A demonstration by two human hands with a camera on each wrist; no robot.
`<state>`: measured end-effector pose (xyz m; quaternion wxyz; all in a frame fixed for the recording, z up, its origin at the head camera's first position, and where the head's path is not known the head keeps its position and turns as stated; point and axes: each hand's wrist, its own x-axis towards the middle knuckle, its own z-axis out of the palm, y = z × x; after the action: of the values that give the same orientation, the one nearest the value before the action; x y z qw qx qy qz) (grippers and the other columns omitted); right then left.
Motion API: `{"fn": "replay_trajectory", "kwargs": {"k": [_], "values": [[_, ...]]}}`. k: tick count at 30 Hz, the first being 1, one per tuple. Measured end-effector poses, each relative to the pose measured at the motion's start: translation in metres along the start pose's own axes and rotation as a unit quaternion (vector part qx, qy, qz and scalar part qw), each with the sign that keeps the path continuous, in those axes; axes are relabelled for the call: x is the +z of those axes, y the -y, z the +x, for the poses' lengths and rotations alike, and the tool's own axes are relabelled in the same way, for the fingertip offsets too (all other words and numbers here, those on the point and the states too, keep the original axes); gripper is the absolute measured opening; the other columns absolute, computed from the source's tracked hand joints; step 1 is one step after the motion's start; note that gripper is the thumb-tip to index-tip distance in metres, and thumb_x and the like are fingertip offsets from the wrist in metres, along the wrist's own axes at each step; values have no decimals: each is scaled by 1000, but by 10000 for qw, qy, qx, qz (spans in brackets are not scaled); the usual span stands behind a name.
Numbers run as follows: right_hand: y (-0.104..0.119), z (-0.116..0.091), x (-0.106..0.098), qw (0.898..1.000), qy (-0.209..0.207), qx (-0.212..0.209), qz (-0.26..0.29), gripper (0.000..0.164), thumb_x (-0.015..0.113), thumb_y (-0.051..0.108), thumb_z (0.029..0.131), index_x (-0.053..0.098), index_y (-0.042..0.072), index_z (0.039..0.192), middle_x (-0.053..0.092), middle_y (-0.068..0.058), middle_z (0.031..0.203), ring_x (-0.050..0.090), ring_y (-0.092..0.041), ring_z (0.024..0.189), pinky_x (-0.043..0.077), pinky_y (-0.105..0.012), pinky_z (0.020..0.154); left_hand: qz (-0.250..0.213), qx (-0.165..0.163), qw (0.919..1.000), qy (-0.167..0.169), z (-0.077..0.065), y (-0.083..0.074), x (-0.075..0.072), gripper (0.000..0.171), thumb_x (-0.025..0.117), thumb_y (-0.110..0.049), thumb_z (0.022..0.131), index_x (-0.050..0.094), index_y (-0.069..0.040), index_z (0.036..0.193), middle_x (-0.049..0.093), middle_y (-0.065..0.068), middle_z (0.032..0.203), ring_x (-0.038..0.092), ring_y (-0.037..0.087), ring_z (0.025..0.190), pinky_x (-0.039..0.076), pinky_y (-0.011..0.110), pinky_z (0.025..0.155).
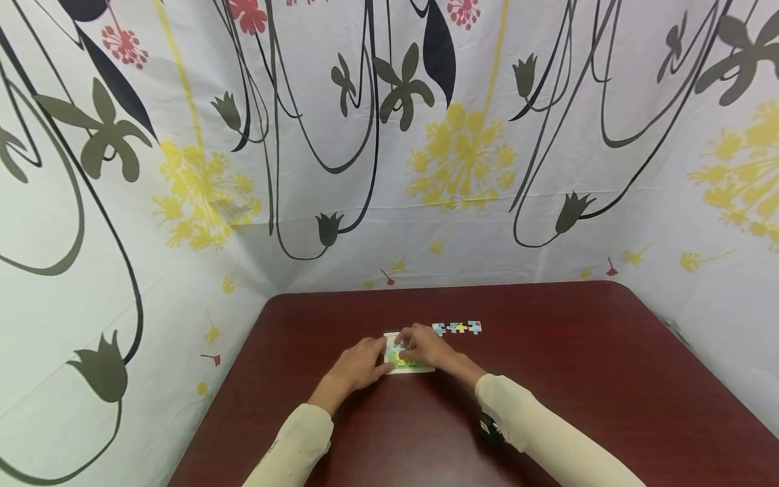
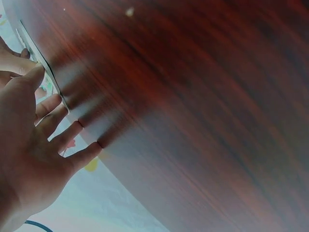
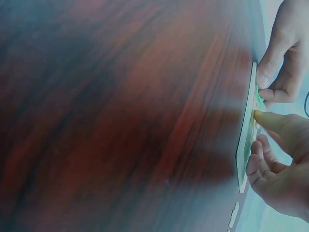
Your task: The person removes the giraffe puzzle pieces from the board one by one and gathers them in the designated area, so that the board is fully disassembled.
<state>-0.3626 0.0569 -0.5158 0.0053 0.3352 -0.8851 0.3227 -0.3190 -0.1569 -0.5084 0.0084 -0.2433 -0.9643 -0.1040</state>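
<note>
A small jigsaw puzzle board [image 1: 410, 370] with a pale frame and a green, yellow and blue picture lies flat on the table. My left hand [image 1: 358, 365] rests at its left edge, thumb by the near corner. In the left wrist view, that hand's fingers [image 2: 67, 137] are spread, their tips down on the tabletop. Over the picture is my right hand [image 1: 426, 346], its thumb [image 3: 270, 121] pressing on the puzzle and its bent fingers apart from the thumb near the board's right part. The hand covers some of the picture.
Several loose puzzle pieces [image 1: 458, 327] lie in a row just beyond the board, to the right. The dark red wooden table [image 1: 548, 379] has rounded far corners and stands against a white flowered cloth [image 1: 389, 182]. A dark object [image 1: 490, 429] shows by the right sleeve.
</note>
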Motion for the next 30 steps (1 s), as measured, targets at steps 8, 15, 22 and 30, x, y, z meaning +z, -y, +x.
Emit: {"fn": "replay_trajectory", "kwargs": {"k": [8,15,22,30], "values": [[4,-5,0,9990,-309,-225,212,14,68,-1,96,72,4,108,75,-8,94,72,-19,84,57,-30,71,-22,-13,10000,34,1,0,-1,34,63,-46,103,59,-17,119,65,0,115,60,21,108,53,41,78],[3,-5,0,9986,-333,-235,335,12,67,-2,98,72,3,108,76,-10,94,74,-21,86,57,-29,72,-46,-14,10000,60,2,-1,-1,31,64,-45,103,58,-18,117,64,0,112,59,21,106,52,41,77],[-3,-5,-8,9981,-443,-272,322,12,66,0,100,73,3,110,76,-10,97,74,-22,88,58,-29,72,-81,-25,9999,79,2,0,-1,33,63,-46,103,58,-17,117,64,0,112,59,22,108,53,42,77],[-13,-13,-26,9987,-469,-27,210,14,66,3,101,73,4,113,76,-10,101,73,-23,91,60,-34,76,-205,38,9998,22,1,-1,-2,31,67,-42,102,59,-15,114,63,1,107,57,20,99,51,41,75]]}}
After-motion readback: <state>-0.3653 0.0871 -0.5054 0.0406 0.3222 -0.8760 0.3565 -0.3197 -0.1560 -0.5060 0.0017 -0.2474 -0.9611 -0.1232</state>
